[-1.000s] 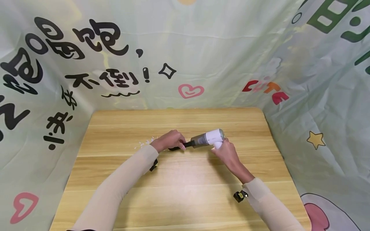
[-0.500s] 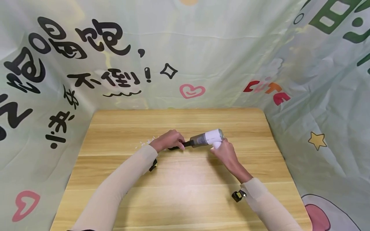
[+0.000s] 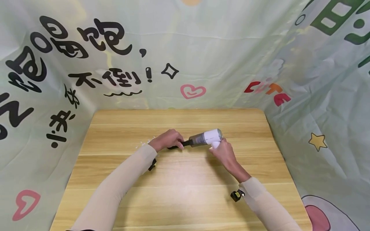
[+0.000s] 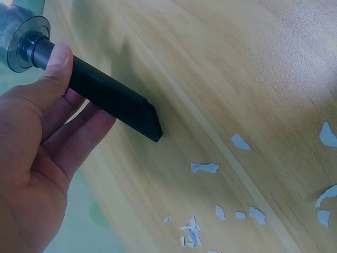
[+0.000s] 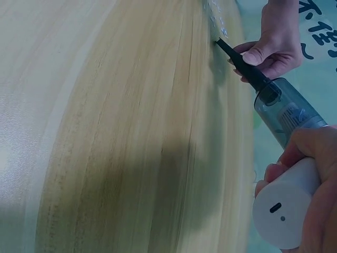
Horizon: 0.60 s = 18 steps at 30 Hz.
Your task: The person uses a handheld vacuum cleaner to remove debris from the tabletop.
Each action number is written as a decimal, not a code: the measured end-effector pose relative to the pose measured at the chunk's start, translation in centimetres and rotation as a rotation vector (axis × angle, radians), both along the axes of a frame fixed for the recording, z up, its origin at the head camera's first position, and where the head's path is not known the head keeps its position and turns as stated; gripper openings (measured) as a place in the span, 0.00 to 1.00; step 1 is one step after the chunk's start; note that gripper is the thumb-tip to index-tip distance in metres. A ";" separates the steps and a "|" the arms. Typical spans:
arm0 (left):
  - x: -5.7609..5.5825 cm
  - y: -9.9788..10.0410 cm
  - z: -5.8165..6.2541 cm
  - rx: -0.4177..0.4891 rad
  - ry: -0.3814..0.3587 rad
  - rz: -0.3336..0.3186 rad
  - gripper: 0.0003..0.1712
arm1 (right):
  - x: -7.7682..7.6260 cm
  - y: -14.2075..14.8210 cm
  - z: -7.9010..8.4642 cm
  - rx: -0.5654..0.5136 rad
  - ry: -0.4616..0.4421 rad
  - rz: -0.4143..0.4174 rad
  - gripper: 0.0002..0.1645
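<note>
A white handheld vacuum cleaner (image 3: 212, 136) with a clear dust cup (image 5: 289, 108) is held above the table. My right hand (image 3: 224, 153) grips its white handle (image 5: 289, 205). At the other end, my left hand (image 4: 47, 132) pinches the black flat nozzle (image 4: 105, 87) between thumb and fingers. The nozzle's slanted tip points toward torn white paper scraps (image 4: 204, 167) lying loose on the wood, apart from them. In the head view my left hand (image 3: 167, 140) and wrist hide part of the scraps.
The light wooden table (image 3: 185, 199) has rounded far corners. Printed cloth (image 3: 225, 57) hangs behind and along both sides, close to its edges. A small black camera sits at each wrist, such as the right one (image 3: 237, 195).
The view has shifted very slightly. Both hands keep their hold on the vacuum cleaner, and the paper scraps lie as before.
</note>
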<state>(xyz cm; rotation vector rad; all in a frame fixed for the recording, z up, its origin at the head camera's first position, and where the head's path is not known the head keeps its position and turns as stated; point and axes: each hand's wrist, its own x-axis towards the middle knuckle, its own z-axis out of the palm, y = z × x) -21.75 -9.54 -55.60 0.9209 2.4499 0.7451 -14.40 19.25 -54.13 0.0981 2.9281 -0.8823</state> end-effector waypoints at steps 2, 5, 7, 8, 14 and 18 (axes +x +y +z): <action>-0.1 -0.1 0.0 0.001 -0.002 0.001 0.10 | 0.0 -0.1 0.1 0.004 0.004 0.001 0.37; -0.1 -0.1 -0.1 0.005 0.002 -0.001 0.09 | 0.0 -0.1 0.1 0.013 0.010 0.002 0.37; -0.2 -0.1 -0.1 0.004 0.001 -0.001 0.09 | -0.1 -0.1 0.1 0.015 0.012 0.004 0.37; -0.2 -0.1 -0.1 0.006 0.002 0.001 0.09 | -0.1 -0.1 0.0 0.016 0.015 0.005 0.37; -0.5 -0.4 0.1 0.012 -0.003 0.021 0.09 | -0.4 -0.5 0.0 0.007 0.027 0.015 0.35; -1.0 -0.7 0.3 0.010 -0.003 0.033 0.09 | -0.8 -0.9 0.1 0.009 0.036 0.012 0.33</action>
